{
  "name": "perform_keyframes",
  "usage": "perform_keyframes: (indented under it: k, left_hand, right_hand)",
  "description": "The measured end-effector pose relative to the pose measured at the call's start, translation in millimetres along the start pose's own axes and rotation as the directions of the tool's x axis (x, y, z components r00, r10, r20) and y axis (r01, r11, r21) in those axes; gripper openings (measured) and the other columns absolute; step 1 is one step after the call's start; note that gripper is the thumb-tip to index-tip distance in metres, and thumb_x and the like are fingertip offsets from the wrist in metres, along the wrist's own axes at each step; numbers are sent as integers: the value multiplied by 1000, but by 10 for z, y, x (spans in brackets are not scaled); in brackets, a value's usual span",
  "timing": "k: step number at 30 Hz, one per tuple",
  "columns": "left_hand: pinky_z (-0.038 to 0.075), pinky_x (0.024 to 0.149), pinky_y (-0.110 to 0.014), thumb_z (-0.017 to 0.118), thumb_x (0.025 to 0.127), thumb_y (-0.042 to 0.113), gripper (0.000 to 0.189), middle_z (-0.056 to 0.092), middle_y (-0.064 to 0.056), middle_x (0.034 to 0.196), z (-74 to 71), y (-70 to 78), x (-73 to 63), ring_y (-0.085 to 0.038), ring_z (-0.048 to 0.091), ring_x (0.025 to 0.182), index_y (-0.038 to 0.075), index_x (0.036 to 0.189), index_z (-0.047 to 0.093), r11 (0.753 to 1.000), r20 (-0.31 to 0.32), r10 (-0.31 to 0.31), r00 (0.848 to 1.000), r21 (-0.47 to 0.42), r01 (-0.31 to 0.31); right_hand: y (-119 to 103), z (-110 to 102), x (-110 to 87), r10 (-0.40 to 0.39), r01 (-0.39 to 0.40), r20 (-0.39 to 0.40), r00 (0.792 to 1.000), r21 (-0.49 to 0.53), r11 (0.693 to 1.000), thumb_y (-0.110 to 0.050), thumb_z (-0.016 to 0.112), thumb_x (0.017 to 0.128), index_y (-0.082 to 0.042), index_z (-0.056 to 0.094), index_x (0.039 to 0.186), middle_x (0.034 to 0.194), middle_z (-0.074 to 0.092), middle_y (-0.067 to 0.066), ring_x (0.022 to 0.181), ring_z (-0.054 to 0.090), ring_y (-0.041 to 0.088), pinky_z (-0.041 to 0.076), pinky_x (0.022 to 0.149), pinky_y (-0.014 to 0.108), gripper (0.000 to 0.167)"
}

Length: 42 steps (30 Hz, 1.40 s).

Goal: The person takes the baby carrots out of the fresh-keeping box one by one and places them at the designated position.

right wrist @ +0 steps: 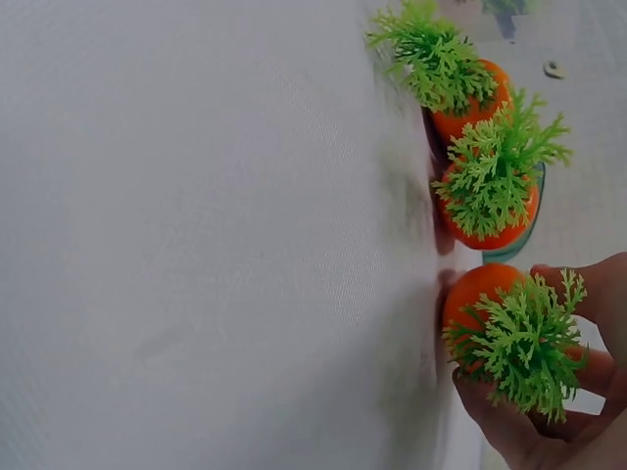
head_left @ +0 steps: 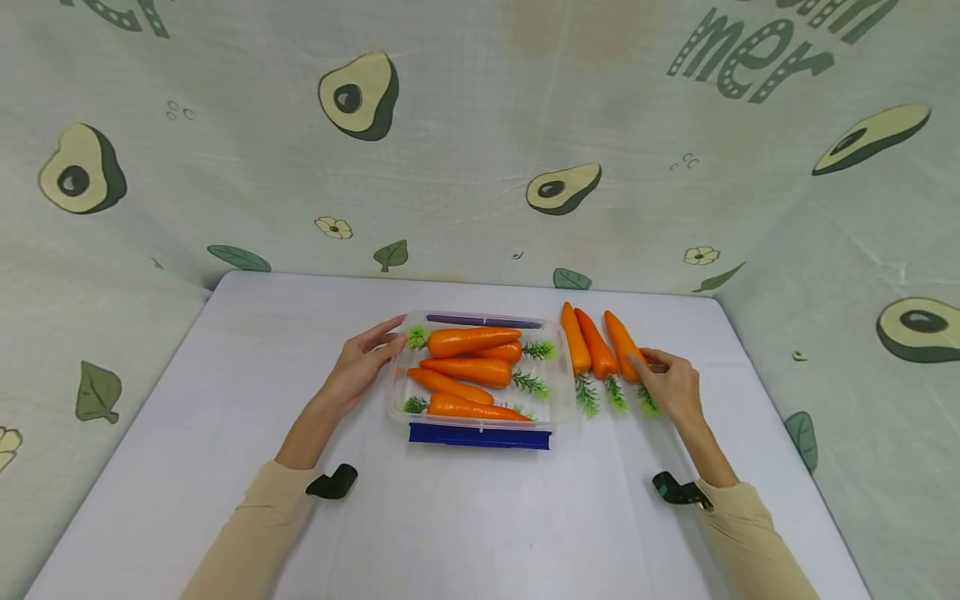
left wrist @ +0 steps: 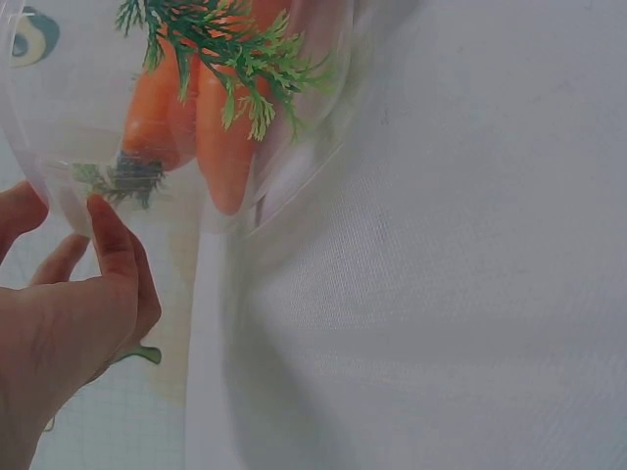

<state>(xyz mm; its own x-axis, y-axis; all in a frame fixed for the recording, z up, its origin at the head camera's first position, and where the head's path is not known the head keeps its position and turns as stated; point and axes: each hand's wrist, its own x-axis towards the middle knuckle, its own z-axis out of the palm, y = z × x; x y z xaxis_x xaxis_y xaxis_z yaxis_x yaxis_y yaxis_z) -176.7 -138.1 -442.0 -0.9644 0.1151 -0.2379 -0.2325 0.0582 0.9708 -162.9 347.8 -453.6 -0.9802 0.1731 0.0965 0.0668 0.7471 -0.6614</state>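
A clear plastic container (head_left: 560, 400) with blue latches (head_left: 480, 436) holds several orange toy carrots (head_left: 468, 372) with green tops, lying sideways. My left hand (head_left: 352, 371) grips the container's far left corner, and the left wrist view has the thumb and fingers (left wrist: 116, 245) on either side of its edge. To the right of the container, my right hand (head_left: 672, 387) holds a carrot (head_left: 621, 337) between thumb and fingers near its leafy end. In the right wrist view that carrot's round end (right wrist: 475, 294) appears at the table surface; its green top partly covers the fingers.
Two more carrots, one (head_left: 575, 337) beside the container and another (head_left: 596, 350) next to it, lie with tips pointing away. A white table (head_left: 480, 525) bears everything. Avocado-patterned fabric (head_left: 465, 167) hangs behind it and at both sides.
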Motion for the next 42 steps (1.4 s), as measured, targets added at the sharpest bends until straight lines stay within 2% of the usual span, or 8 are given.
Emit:
perform_keyframes:
  k: [8,13,18,23,29,33,37,42]
  left_hand:
    - [43,101,-24,64,103,33,56,51,-13,139,21,7,-6,-16,51,114,20,155,49,999,4,17,1000,29,-17]
    - [41,109,-34,64,104,33,54,51,-13,137,16,5,6,-15,51,114,20,154,50,1000,1,21,1000,20,-21]
    - [39,112,-38,64,104,33,54,51,-14,138,16,16,3,-15,52,114,20,155,50,1000,9,21,1000,17,-21]
    - [41,111,-32,64,104,32,55,49,-14,138,8,18,4,-14,53,113,19,155,49,1000,16,23,1000,9,-23]
    - [42,107,-27,64,103,32,56,48,-14,140,-3,20,6,-15,51,115,19,156,48,1000,16,17,1000,7,-18]
    - [39,112,-34,64,104,31,56,47,-14,141,-9,15,8,-15,51,115,18,156,47,1000,13,14,1000,-4,-14]
    - [39,113,-34,64,104,31,57,47,-15,141,-11,12,11,-14,52,114,16,156,46,1000,14,16,1000,-11,-15]
    - [40,111,-29,64,104,31,58,47,-15,142,-9,18,12,-14,52,115,15,157,45,1000,16,11,1000,-8,-11]
  right_hand:
    - [-23,-36,-14,-3,4,35,999,-24,1000,-37,66,102,8,67,128,113,70,30,103,67,43,50,92,54,52]
    - [-57,-70,-11,13,-11,87,996,-22,1000,-38,63,103,10,61,134,126,63,34,112,63,48,52,94,57,57]
    - [-130,-98,-4,-53,54,72,996,-15,998,-26,64,103,13,58,133,131,58,36,114,60,51,51,96,59,50]
    - [-260,-120,-4,-127,128,25,992,-25,991,-17,68,100,13,62,128,124,60,36,113,59,50,49,97,61,41]
    - [-495,-142,-29,-154,155,58,986,-14,988,-20,69,100,12,62,130,128,59,34,117,56,48,47,101,60,44]
    - [-659,-148,-43,-188,188,86,978,-1,982,-20,68,101,11,62,130,129,58,32,117,57,49,47,102,61,42]
    - [-816,-131,-63,-232,231,108,967,23,973,-17,68,100,10,63,128,129,60,31,116,57,49,47,102,61,39]
    - [-1019,-70,-98,-330,328,133,934,38,944,-12,72,97,11,66,125,126,63,29,118,58,47,49,99,60,36]
